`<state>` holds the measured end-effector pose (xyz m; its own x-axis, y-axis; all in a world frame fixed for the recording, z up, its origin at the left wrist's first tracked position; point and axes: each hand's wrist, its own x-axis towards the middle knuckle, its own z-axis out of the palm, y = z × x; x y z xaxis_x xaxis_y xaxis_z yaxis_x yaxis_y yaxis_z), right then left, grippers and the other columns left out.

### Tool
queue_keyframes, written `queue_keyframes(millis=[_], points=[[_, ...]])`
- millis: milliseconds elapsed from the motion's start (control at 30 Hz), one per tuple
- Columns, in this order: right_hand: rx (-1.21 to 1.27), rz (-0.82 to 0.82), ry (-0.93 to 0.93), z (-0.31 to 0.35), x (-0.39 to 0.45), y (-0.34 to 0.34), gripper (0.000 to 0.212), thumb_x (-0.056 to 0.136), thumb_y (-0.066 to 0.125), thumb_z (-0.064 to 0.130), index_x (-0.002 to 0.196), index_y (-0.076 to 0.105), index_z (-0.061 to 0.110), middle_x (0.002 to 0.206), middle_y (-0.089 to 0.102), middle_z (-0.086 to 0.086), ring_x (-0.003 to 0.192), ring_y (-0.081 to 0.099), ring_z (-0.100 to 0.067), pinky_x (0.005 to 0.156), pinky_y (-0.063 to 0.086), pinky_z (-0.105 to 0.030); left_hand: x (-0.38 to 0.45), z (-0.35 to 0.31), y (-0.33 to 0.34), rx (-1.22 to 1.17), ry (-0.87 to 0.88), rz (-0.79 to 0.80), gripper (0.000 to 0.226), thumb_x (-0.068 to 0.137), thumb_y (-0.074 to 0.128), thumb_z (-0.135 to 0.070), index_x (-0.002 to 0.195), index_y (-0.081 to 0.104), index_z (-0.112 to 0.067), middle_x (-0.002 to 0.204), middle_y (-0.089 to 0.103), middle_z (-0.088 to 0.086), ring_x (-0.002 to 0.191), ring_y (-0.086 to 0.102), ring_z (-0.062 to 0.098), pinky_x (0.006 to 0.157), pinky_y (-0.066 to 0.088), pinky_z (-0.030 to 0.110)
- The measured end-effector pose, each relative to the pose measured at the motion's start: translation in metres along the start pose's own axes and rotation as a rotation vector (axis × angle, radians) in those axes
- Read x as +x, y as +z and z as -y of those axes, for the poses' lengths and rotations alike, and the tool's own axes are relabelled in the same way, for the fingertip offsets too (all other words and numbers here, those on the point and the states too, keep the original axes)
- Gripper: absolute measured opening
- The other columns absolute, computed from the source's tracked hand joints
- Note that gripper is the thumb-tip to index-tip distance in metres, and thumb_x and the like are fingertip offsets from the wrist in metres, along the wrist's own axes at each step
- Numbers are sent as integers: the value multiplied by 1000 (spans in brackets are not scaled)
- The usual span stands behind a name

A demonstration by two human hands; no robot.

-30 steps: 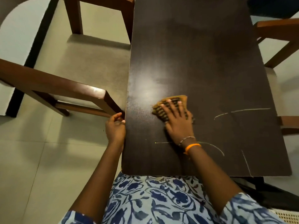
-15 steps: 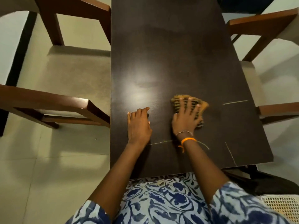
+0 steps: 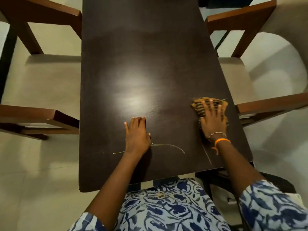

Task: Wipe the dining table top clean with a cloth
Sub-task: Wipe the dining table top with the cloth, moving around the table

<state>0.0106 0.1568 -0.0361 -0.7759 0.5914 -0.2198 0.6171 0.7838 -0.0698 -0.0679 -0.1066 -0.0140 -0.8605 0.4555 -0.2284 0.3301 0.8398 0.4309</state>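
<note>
My right hand (image 3: 213, 121) is flat on the cloth (image 3: 209, 105), fingers spread and straight, palm pressing down. No pinch, no curl round it; I'm pushing it, not gripping it. Cloth sits on the table top (image 3: 146, 64) close to the right edge, roughly level with the near right chair (image 3: 273, 104). Its striped orange-and-dark weave shows ahead of my fingertips and a bit to each side; the rest is under my palm.

My left hand (image 3: 137, 136) rests on the table nearer the middle, fingers held together and bent at the tips, holding nothing. Looks like a brace.

Handling, my read: the cloth is light, soft and limp, and bunches instead of sliding as a sheet. Friction on this smooth dark surface is probably low, so it travels only where the palm loads it. Best hold is what I have: broad flat pressure over the centre, fingers fanned to keep the front edge from rolling under. Not fragile.

Risk: this near the right edge, a loose corner could drag off the side.

Pale streaks (image 3: 168, 145) remain on the near end, between my hands and toward the front edge. Not yet wiped, I'd say. Left chair (image 3: 40, 114) stands just beside the table's left edge.
</note>
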Motion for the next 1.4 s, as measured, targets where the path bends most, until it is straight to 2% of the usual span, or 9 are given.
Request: queue_keyframes(millis=[100,233,433,500,600,867,1067,1267,1400], points=[[81,18,190,-38,10,-8,68,92,45,23,150,11,31,160,2,0,146,1,-35,114,15,-58,-1,-2,7,41,-50,21,63,89,55,-25,144,26,-12,150,27,7,144,13,26,116,-4,47],[174,4,330,10,10,1,70,92,47,29,150,8,32,160,-5,-2,144,-7,-39,113,6,-64,-1,-8,9,24,-123,-5,57,92,49,-20,144,27,-13,152,25,6,145,6,27,116,-4,48],[127,48,-272,131,-13,24,58,95,37,38,147,12,40,160,-2,1,145,-6,-36,110,5,-62,3,-24,17,-73,-227,-91,62,88,44,0,145,21,-8,154,21,9,146,3,26,117,0,47],[51,69,-497,136,-13,27,57,95,38,38,147,13,41,160,5,3,146,0,-33,110,11,-57,7,-29,18,-72,-235,-99,65,87,44,1,146,18,-8,154,19,10,146,2,26,117,0,47],[-12,38,-597,101,7,23,56,96,35,40,147,13,41,160,9,5,146,4,-29,108,18,-50,13,-39,23,-39,-192,-75,73,86,56,-11,147,16,-10,155,14,9,146,-1,27,117,-1,46],[85,-35,-34,-61,74,-8,57,96,37,35,147,13,40,160,6,4,145,7,-33,112,17,-56,30,-71,39,21,-100,30,93,80,67,-36,148,10,-11,157,7,6,146,-9,25,113,-11,43],[249,-80,270,-3,68,-1,62,94,42,33,149,13,36,160,-1,0,145,-5,-37,113,5,-59,30,-74,44,51,-131,64,95,80,68,-34,149,6,-12,158,4,4,146,-8,26,113,-10,46],[129,11,-304,84,31,18,63,92,42,33,147,12,41,160,1,2,146,-3,-35,110,8,-59,30,-80,42,129,-162,83,93,81,66,-34,149,7,-12,158,4,4,146,-4,25,115,-6,49],[25,23,-568,59,42,16,60,92,41,36,146,15,43,160,8,5,146,3,-30,110,15,-52,39,-94,37,201,-156,81,93,79,69,-30,148,10,-8,157,4,10,146,-4,29,116,-4,49]])
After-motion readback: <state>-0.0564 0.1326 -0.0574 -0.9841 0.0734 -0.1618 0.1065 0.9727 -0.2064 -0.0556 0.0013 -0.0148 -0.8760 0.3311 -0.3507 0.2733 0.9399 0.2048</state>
